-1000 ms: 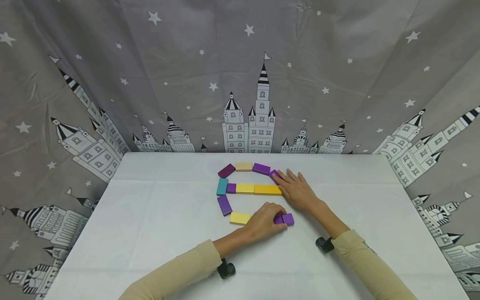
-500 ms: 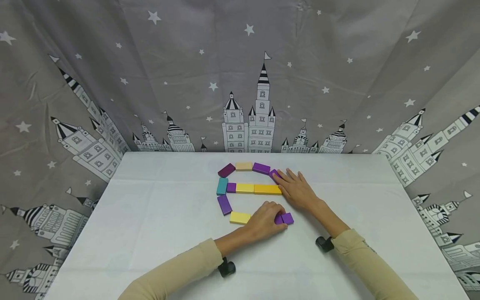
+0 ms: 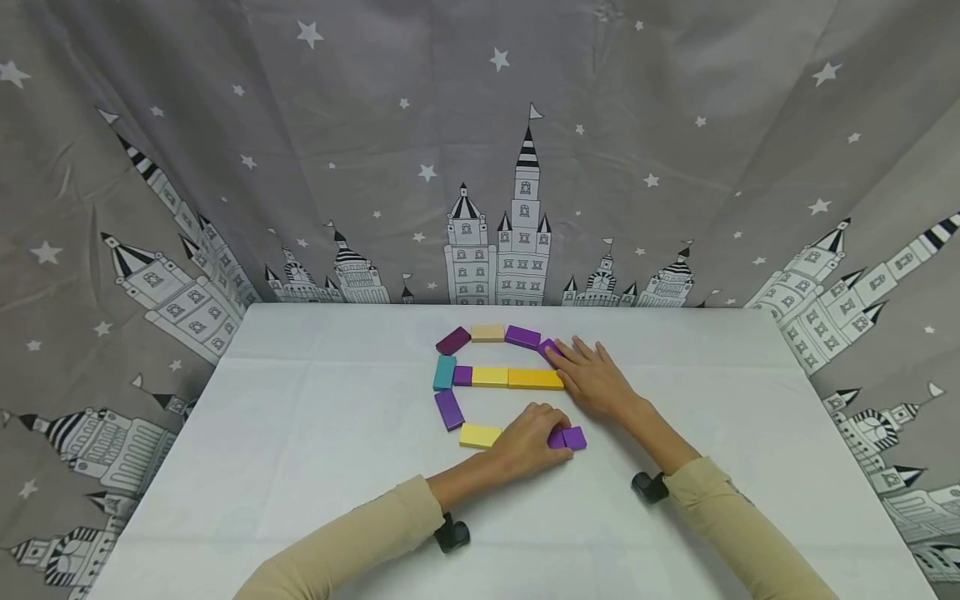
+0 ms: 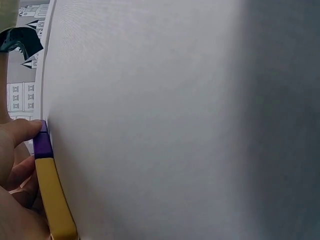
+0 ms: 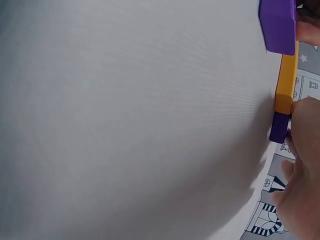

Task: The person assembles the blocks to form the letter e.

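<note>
Wooden-looking blocks lie in a rounded outline with a bar across it. At its near right end my left hand pinches a purple block between thumb and fingers. Against that block's right side sits another small purple block. My right hand lies with fairly straight fingers at the far right of the outline. Its fingertips touch a slanted purple block, partly covered, and its thumb is at the end of the long orange block. In the left wrist view, a yellow block runs up to the purple ones.
Along the outline are a pale yellow block, a slanted purple block, a teal block, a maroon block and a tan block. White cloth covers the table; a printed grey curtain hangs behind.
The small purple block at the near right end has shifted very slightly left, by the left hand's fingers. The right hand and the other visible blocks stay in place.
</note>
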Available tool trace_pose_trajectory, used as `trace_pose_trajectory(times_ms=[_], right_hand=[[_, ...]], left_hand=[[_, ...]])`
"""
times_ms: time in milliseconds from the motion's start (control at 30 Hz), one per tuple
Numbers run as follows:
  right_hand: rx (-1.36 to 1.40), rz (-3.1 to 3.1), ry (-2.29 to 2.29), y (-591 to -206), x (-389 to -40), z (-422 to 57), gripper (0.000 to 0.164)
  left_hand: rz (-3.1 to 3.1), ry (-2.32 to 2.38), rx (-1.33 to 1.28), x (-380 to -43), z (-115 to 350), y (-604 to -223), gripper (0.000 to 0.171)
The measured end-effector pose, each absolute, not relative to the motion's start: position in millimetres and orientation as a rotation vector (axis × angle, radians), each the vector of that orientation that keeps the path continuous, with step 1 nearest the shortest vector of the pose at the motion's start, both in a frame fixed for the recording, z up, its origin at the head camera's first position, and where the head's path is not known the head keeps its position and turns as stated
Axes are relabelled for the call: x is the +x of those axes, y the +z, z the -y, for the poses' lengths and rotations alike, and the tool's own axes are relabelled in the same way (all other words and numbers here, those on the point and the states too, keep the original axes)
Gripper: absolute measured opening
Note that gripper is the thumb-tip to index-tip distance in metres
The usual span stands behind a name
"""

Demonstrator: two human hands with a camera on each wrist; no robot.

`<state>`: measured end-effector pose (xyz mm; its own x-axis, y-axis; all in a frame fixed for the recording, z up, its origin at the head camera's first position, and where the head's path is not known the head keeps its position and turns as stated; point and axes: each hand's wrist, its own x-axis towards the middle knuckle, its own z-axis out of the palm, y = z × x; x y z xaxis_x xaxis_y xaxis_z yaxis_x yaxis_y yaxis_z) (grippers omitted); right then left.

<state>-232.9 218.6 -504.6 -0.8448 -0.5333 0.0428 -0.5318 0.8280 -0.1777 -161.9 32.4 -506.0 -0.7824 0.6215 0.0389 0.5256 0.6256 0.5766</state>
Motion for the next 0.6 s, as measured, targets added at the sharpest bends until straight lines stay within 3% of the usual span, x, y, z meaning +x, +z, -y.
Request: trace_pose_trajectory(times_ms=[600], right_hand=[[-0.716,-2.915,-0.583,-507,-232,-225,0.05]], left_hand=[[-2.722,0.871,0.825,-167,-7,-495,0.043]])
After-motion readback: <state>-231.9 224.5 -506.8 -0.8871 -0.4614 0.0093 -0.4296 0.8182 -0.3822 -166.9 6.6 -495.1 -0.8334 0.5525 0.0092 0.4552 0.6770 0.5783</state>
